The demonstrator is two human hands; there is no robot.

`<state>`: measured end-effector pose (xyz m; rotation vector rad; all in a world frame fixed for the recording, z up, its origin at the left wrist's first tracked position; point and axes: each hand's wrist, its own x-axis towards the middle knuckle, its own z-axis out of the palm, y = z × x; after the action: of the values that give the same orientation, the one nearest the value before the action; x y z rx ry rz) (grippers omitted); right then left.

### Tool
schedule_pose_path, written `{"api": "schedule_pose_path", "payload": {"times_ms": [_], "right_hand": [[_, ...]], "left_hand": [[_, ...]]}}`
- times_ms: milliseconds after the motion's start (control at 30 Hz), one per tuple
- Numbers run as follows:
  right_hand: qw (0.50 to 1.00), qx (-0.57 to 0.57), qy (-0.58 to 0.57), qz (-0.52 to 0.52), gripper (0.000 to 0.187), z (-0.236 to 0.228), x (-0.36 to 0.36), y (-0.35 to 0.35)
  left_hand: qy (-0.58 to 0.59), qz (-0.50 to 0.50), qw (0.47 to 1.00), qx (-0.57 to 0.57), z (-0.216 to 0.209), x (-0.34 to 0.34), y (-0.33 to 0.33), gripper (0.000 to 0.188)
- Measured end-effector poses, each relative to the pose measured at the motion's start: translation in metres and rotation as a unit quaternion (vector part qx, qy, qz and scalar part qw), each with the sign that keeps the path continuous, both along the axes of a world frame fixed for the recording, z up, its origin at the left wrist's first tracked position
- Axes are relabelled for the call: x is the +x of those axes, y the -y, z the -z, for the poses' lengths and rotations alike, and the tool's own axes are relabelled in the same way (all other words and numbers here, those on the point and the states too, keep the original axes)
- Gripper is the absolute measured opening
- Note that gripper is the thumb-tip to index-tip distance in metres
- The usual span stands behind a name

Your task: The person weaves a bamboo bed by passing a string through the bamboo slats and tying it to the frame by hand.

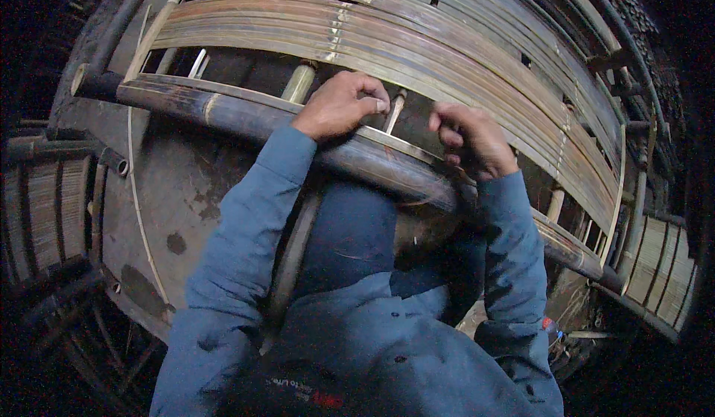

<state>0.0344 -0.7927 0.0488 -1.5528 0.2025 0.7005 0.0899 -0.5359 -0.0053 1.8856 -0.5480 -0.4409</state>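
Observation:
In front of me lies a bamboo bench or bed frame, its slatted top (417, 33) made of long split strips bound in rows. A thick dark bamboo pole (249, 121) runs along its near edge. My left hand (342, 105) rests over that pole, thumb and fingers pinched together. Off to its right, my right hand (475, 141) hovers near the pole with curled fingers, slightly blurred. Whatever either hand may grip is too small to see. Between the hands, a thin crosspiece (397, 111) spans the gap from pole to slats; a thicker greenish one (299, 82) sits left.
A long thin bamboo strip (137, 201) slants down on the left over the stained floor (179, 186). More slatted bamboo furniture (53, 208) stands at far left, and another slatted piece (658, 264) at far right. Small coloured items (551, 329) lie beside my right sleeve.

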Motion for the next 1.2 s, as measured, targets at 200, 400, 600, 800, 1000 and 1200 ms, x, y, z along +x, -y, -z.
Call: {"api": "schedule_pose_path", "payload": {"times_ms": [200, 400, 600, 800, 1000, 1200], "right_hand": [[0.971, 0.231, -0.021, 0.067, 0.057, 0.0, -0.033, -0.033], [0.936, -0.169, 0.308, 0.032, 0.023, -0.021, -0.069, -0.011], [0.8, 0.519, 0.108, 0.28, 0.027, -0.084, -0.152, 0.008], [0.657, 0.707, 0.052, 0.258, 0.018, -0.134, -0.176, -0.006], [0.804, 0.498, 0.154, 0.286, 0.041, -0.102, -0.165, 0.031], [0.92, 0.335, -0.072, 0.189, 0.033, -0.014, -0.164, -0.054]], "left_hand": [[-0.079, 0.083, 0.985, -0.132, -0.016, -0.011, 0.0, 0.018], [-0.076, 0.098, 0.981, -0.147, -0.017, -0.005, -0.005, 0.018], [0.209, -0.101, 0.968, -0.095, -0.031, -0.028, 0.008, 0.033], [0.243, 0.094, 0.958, -0.124, -0.093, -0.193, 0.051, 0.044], [-0.064, -0.152, 0.952, 0.258, 0.035, -0.3, -0.164, 0.026], [-0.636, -0.259, 0.726, 0.028, 0.064, -0.546, -0.301, 0.048]]}}
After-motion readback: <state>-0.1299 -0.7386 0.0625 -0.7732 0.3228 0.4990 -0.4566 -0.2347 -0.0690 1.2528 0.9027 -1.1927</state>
